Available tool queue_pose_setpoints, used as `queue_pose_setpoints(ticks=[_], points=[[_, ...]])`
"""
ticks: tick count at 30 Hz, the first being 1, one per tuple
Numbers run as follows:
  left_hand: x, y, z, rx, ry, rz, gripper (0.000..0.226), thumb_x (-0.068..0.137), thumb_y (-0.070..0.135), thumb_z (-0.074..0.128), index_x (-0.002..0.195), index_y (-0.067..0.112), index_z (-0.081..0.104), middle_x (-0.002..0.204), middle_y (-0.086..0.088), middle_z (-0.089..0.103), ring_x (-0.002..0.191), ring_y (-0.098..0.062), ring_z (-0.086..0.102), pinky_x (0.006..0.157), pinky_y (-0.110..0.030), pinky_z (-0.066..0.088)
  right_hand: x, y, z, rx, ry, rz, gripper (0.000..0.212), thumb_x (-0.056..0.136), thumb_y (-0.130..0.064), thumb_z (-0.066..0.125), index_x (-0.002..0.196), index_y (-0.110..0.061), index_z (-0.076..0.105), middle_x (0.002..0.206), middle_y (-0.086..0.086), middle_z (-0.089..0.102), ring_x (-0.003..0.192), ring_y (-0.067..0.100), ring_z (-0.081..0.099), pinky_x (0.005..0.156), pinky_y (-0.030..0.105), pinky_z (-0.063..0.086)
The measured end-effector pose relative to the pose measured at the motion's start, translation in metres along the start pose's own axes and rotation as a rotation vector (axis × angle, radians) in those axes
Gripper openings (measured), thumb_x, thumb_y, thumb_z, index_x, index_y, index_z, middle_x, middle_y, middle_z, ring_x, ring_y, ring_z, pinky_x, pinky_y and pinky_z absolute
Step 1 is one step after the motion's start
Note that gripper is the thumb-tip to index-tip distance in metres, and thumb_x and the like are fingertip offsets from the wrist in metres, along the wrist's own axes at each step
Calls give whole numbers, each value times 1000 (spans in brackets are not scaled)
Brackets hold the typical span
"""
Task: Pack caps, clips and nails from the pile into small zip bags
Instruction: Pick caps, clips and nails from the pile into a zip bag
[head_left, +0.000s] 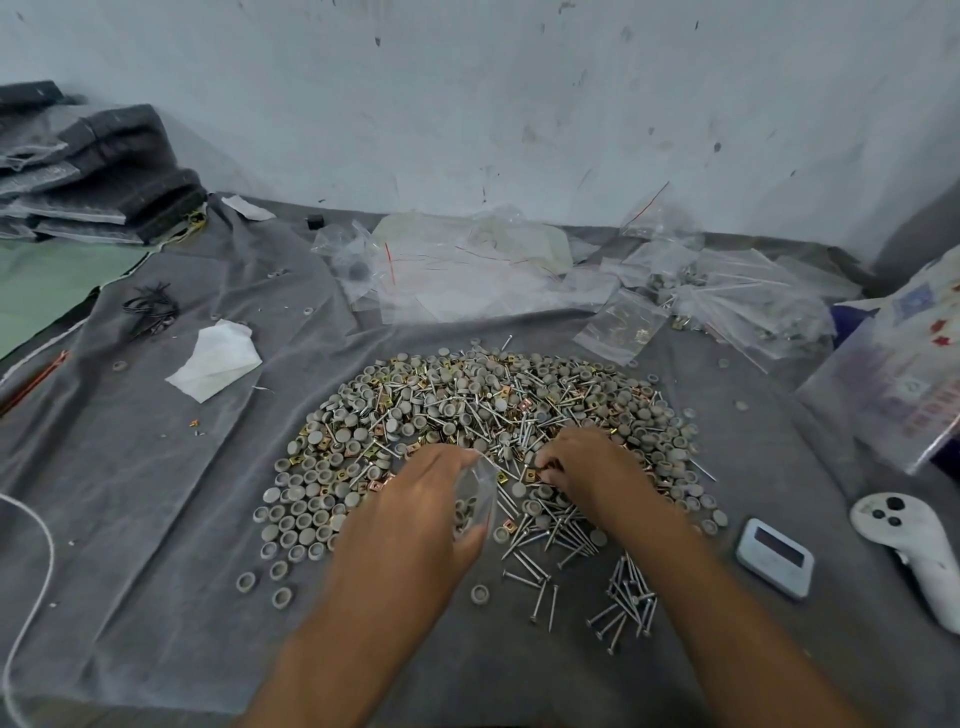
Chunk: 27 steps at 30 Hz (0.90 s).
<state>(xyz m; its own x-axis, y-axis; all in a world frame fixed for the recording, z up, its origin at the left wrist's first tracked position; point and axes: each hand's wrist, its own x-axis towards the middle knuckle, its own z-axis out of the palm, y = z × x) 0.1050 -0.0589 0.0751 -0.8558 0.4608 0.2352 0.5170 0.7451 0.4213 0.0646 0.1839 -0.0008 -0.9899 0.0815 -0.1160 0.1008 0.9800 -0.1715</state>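
Your left hand (415, 499) grips a small zip bag (477, 493), its mouth turned toward the right. Just beside it, your right hand (587, 467) curls its fingers into the pile (467, 410), pinching what looks like a clip; carry it leftward to the bag.

Both forearms reached forward from the near edge toward the pile (488, 431), bare to the elbow. The left hand (415, 514) lay at the pile's near side, back up, fingers and thumb curled round a small clear zip bag (475, 499) that it held with the mouth toward the other hand. The right hand (587, 467) rested just beside it, on the pile's near right part, knuckles up, its fingertips (545, 462) bent down and drawn together, pinching among the pieces.
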Motion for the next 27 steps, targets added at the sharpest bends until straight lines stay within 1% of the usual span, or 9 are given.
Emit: queue_pose_setpoints(ticks=[4, 7, 9, 13, 15, 18, 20, 22, 27], points=[[-1, 1, 0, -2, -10, 6, 48, 80, 35, 78, 124, 32, 59, 123, 21, 58, 55, 3, 41, 53, -6, 24, 3, 1, -1, 0, -31, 20, 4, 95, -35, 65, 98, -37, 63, 105, -11, 48, 113, 13, 44, 83, 34, 44], [-2, 0, -1, -8, -6, 14, 46, 84, 39, 73, 127, 34, 56, 123, 23, 56, 54, 8, 40, 50, -6, 24, -2, 6, -1, 98, -15, 21, 12, 94, -32, 66, 89, -37, 56, 107, -11, 51, 109, 8, 43, 85, 35, 45], [-1, 0, 0, -21, -8, 14, 45, 85, 40, 71, 127, 35, 55, 123, 22, 55, 57, 7, 42, 53, -7, 25, -5, 10, -1, 195, 6, 26, 13, 96, -29, 64, 89, -36, 55, 103, -10, 56, 102, 11, 52, 85, 35, 48], [2, -1, 0, -41, -16, 4, 43, 84, 37, 73, 125, 32, 58, 121, 21, 57, 56, 7, 42, 52, -6, 24, -13, 17, -2, 460, 73, 10, 10, 98, -25, 61, 93, -32, 57, 90, -10, 62, 82, 10, 58, 68, 25, 45], [2, -2, 1, -36, -12, 7, 45, 84, 37, 74, 126, 31, 58, 122, 20, 58, 60, 3, 44, 57, -7, 29, -15, 17, -1, 397, 85, -10, 10, 99, -24, 59, 100, -33, 60, 95, -11, 61, 85, 8, 57, 70, 25, 43], [3, -1, 4, -34, -22, 12, 44, 86, 39, 71, 127, 33, 56, 123, 21, 55, 67, 2, 48, 65, -16, 40, -13, 11, 4, 139, 97, -33, 18, 102, -31, 51, 114, -38, 63, 106, -12, 55, 99, 10, 53, 80, 31, 48], [4, 1, 4, -33, -26, 17, 44, 85, 39, 72, 126, 33, 56, 122, 20, 55, 78, 2, 54, 68, -18, 44, -11, 7, 5, 33, 107, -53, 19, 102, -35, 50, 117, -37, 62, 112, -11, 54, 107, 11, 51, 84, 32, 49], [5, 2, 4, -38, -24, 26, 44, 85, 38, 72, 126, 33, 56, 121, 19, 55, 89, 1, 57, 71, -19, 46, -6, 4, 5, -20, 131, -66, 17, 101, -37, 52, 114, -35, 61, 113, -10, 55, 109, 12, 51, 83, 31, 48], [7, 2, 6, -73, -14, 37, 45, 89, 37, 69, 131, 30, 54, 123, 18, 52, 83, -2, 57, 79, -23, 52, -3, -3, -1, -22, 135, -44, 6, 98, -36, 58, 100, -31, 60, 106, -11, 54, 107, 12, 53, 83, 31, 49]])
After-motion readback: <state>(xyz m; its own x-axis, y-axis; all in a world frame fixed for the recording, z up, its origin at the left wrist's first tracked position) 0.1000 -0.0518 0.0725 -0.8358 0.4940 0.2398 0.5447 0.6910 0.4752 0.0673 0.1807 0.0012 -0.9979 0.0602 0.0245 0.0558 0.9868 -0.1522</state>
